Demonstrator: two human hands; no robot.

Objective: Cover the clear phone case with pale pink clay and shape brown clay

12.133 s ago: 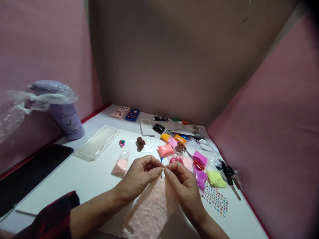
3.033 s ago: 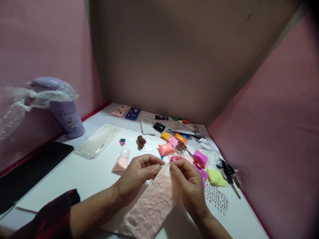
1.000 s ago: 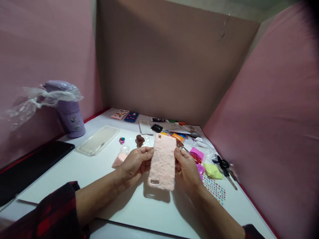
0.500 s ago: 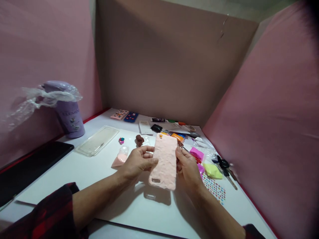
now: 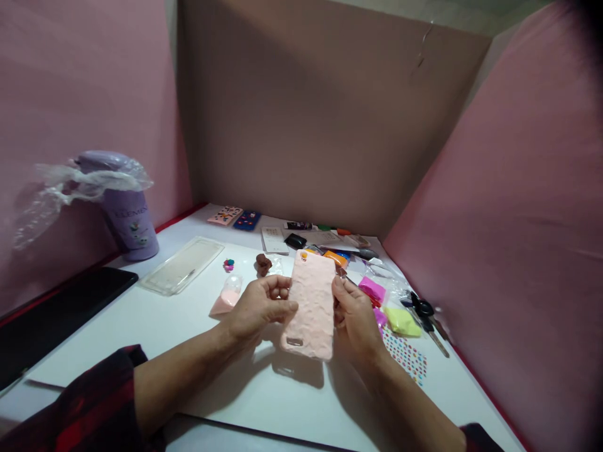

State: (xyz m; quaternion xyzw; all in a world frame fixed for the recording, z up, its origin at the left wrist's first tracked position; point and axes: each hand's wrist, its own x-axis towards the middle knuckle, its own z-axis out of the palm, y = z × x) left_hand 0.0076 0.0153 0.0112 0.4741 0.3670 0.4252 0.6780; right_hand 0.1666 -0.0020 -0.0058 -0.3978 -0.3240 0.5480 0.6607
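Observation:
A phone case [image 5: 311,307] coated in bumpy pale-pink clay is held up above the white board, its shadow falling just below it. My left hand [image 5: 260,306] pinches its left edge, thumb on the front. On the opposite edge, my right hand [image 5: 354,307] grips with the thumb in front and the other fingers partly hidden behind. The case has a camera hole near its top and a slot near its bottom. Left of my left hand lies a bag of pink clay [image 5: 227,299], with a brown clay lump [image 5: 264,265] behind.
A clear case [image 5: 183,266] lies at left, near a purple tumbler [image 5: 129,213] and a black slab [image 5: 61,320]. To the right are a yellow clay packet [image 5: 402,321], scissors [image 5: 424,307] and a gem sticker sheet [image 5: 406,355]. Two decorated cases, one blue [image 5: 247,220], sit at the back.
Both hands keep the same hold on the phone case, which stays almost still. The whole view has shifted very slightly.

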